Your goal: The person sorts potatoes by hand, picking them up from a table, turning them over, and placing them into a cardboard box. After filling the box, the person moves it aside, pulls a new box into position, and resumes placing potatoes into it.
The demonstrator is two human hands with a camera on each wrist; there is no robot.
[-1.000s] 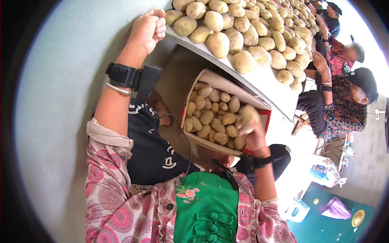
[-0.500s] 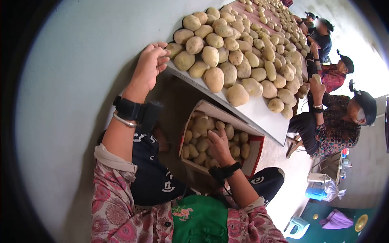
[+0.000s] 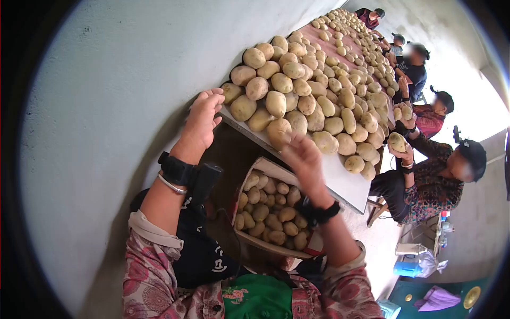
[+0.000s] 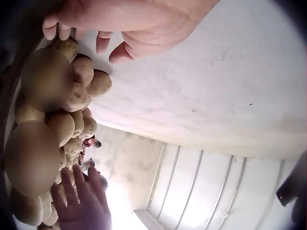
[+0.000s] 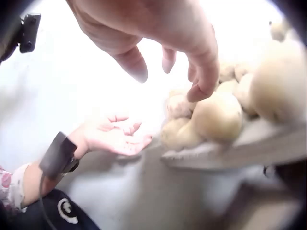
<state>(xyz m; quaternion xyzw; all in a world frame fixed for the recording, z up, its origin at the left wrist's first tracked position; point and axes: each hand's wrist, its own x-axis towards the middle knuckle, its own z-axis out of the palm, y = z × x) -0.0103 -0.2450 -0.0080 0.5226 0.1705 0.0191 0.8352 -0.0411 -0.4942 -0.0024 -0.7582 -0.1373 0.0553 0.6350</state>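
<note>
In the head view my left hand [image 3: 204, 119] is beside the table's near left corner, fingers loosely bent and holding nothing. Its fingertips are right at an end potato [image 3: 231, 92] of the pile. My right hand [image 3: 307, 165], slightly blurred, reaches over the table's front edge with its fingers spread. In the right wrist view its fingertips overlap a large rounded potato [image 5: 218, 117] at that edge, with the palm empty above. Below the table stands a cardboard box [image 3: 273, 170] filled with potatoes [image 3: 273, 221].
Potatoes [image 3: 319, 95] are heaped along the long table [image 3: 348, 183], which runs beside a pale wall [image 3: 122, 106]. Several people sit along its right side; the nearest person [image 3: 430, 165] holds a potato. A cable [image 3: 239, 244] hangs near my left knee.
My right hand went down into the box with a potato, then came up empty to the table edge. My left hand opened from a fist. The head view has shifted, showing more of the table.
</note>
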